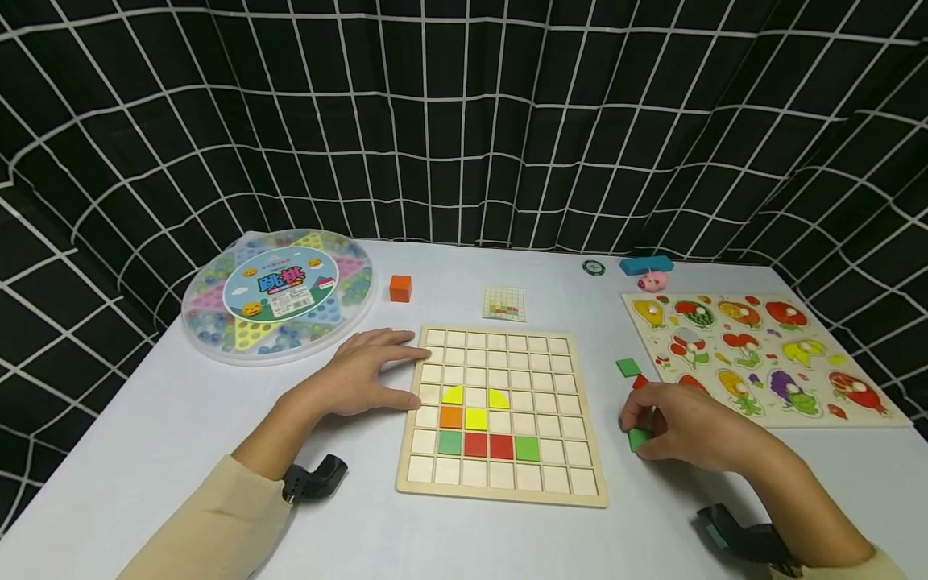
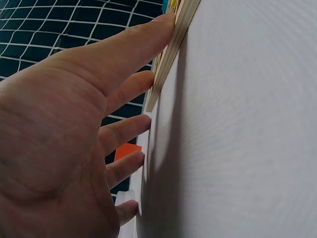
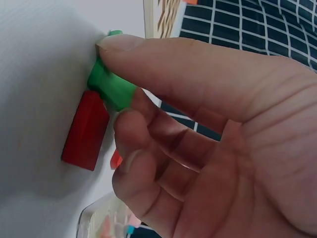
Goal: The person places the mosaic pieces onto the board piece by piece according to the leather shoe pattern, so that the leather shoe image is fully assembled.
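Note:
A wooden grid board (image 1: 558,475) lies in the middle of the white table, with yellow, orange, red and green tiles set in its lower rows. My left hand (image 1: 366,377) rests flat on the table, fingers straight, its fingertips (image 2: 166,22) touching the board's left edge (image 2: 171,54). My right hand (image 1: 677,423) sits right of the board and pinches a green tile (image 1: 638,439) between thumb and fingers. That green tile (image 3: 111,87) stands on the table against a red tile (image 3: 86,131). Another green tile (image 1: 627,367) lies loose just beyond.
A round marble game box (image 1: 279,294) stands at the back left, an orange cube (image 1: 400,287) beside it. A small pattern card (image 1: 503,303) lies behind the board. A fruit peg puzzle (image 1: 761,354) fills the right side, with a pink pig figure (image 1: 652,280) behind it.

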`<act>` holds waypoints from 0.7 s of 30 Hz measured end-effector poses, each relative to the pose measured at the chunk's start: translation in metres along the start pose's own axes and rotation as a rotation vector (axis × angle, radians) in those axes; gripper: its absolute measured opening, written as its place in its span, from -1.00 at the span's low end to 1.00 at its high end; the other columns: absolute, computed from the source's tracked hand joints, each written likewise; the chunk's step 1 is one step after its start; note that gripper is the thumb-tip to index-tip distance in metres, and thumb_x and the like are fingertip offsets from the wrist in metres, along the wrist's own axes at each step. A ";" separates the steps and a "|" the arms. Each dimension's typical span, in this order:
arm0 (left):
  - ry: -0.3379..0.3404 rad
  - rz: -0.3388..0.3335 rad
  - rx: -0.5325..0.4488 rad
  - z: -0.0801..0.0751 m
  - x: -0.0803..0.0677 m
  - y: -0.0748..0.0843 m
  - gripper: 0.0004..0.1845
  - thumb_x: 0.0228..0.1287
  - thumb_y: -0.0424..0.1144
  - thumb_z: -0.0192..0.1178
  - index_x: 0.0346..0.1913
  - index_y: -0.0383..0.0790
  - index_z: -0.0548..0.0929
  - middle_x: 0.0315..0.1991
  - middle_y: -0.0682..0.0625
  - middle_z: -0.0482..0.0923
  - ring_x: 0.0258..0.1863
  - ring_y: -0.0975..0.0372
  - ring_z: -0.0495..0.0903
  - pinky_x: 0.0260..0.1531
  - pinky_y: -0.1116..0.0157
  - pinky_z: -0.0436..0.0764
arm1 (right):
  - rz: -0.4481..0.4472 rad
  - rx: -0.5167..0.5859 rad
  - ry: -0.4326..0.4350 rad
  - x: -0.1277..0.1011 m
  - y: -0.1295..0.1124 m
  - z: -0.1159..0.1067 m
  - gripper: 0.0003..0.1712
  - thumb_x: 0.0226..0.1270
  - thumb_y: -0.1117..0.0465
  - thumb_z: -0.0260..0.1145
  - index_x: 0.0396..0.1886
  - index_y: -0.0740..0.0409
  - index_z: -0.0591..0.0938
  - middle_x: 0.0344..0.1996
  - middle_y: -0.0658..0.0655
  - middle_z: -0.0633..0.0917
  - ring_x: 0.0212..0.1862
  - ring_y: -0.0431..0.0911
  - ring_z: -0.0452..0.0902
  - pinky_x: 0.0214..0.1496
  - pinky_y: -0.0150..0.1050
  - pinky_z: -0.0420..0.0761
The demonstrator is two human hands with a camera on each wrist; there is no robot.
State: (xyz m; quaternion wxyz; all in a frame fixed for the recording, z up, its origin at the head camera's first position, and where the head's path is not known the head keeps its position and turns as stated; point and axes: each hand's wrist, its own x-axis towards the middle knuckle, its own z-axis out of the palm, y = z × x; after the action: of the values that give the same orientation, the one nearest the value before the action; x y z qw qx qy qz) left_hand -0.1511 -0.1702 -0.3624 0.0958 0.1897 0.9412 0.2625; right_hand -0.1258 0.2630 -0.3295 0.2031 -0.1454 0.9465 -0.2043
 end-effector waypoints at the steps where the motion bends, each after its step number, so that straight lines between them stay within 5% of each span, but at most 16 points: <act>1: 0.001 0.000 0.000 0.000 0.000 0.000 -0.27 0.10 0.17 0.50 0.38 0.14 0.61 0.57 -0.07 0.30 0.61 -0.13 0.09 0.57 -0.23 0.01 | -0.007 0.001 -0.001 0.000 -0.001 0.000 -0.66 0.01 0.32 0.65 -0.28 0.01 0.66 -0.40 -0.02 0.58 -0.31 -0.09 0.46 -0.38 -0.34 0.51; 7: 0.005 0.003 -0.003 0.000 -0.001 0.000 -0.27 0.10 0.17 0.50 0.37 0.14 0.61 0.57 -0.07 0.30 0.61 -0.13 0.09 0.56 -0.24 0.02 | -0.107 0.028 0.019 0.001 -0.005 -0.002 -0.72 0.08 0.29 0.62 -0.35 -0.06 0.66 -0.44 -0.07 0.58 -0.33 -0.17 0.44 -0.37 -0.37 0.50; 13: 0.008 0.002 -0.005 0.000 -0.001 -0.001 -0.27 0.10 0.17 0.50 0.37 0.14 0.62 0.56 -0.07 0.31 0.61 -0.13 0.10 0.56 -0.24 0.02 | -0.199 0.166 0.038 0.005 -0.019 -0.004 -0.83 0.20 0.21 0.56 -0.30 -0.04 0.70 -0.42 -0.04 0.60 -0.34 -0.21 0.48 -0.44 -0.35 0.52; 21: 0.003 -0.001 -0.005 0.001 0.000 -0.001 -0.27 0.10 0.17 0.50 0.38 0.13 0.61 0.57 -0.06 0.30 0.61 -0.13 0.09 0.56 -0.25 0.01 | -0.326 0.364 -0.118 0.020 -0.045 0.006 -0.90 0.29 0.29 0.47 -0.25 0.16 0.71 -0.47 0.03 0.61 -0.45 -0.20 0.51 -0.44 -0.35 0.58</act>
State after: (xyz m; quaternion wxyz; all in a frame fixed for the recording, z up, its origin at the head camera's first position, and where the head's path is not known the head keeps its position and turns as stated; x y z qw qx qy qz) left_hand -0.1510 -0.1706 -0.3637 0.0948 0.1886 0.9408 0.2653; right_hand -0.1314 0.2142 -0.3208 0.2455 -0.2687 0.8446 -0.3927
